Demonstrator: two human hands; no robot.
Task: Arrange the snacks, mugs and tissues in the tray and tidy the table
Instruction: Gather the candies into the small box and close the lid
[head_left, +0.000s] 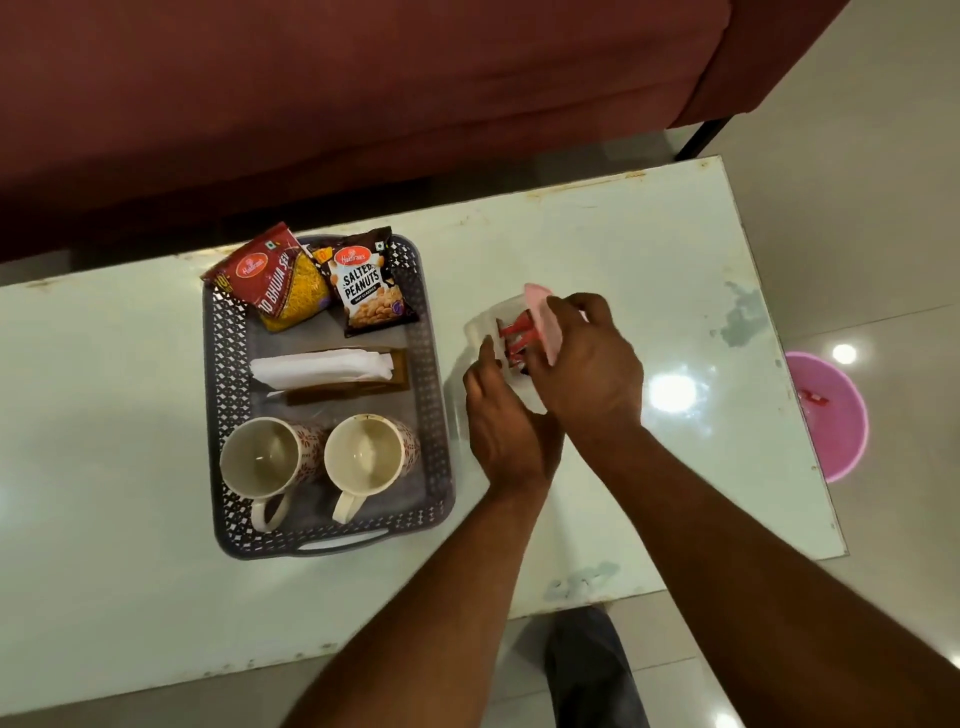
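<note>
Left hand (501, 421) grips clear jar (488, 332) of red sweets. Right hand (587, 364) pinches pink lid (545, 322). Tray (441, 364) at 9 o'clock of jar.

I have a single view, from a camera worn on the person's head, so no second view overlaps with it. It looks steeply down and a little forward onto the pale table (597, 249), which runs slantwise across the picture from lower left to upper right. The wide lens bends the table's edges. The view is near enough that both forearms enter from the bottom edge and reach up to mid-picture. The grey tray (444, 415) sits left of centre. At the far side, along the top, I see the dark red sofa (363, 93); at the right edge, on the floor below the table, a pink bin (844, 447).
</note>
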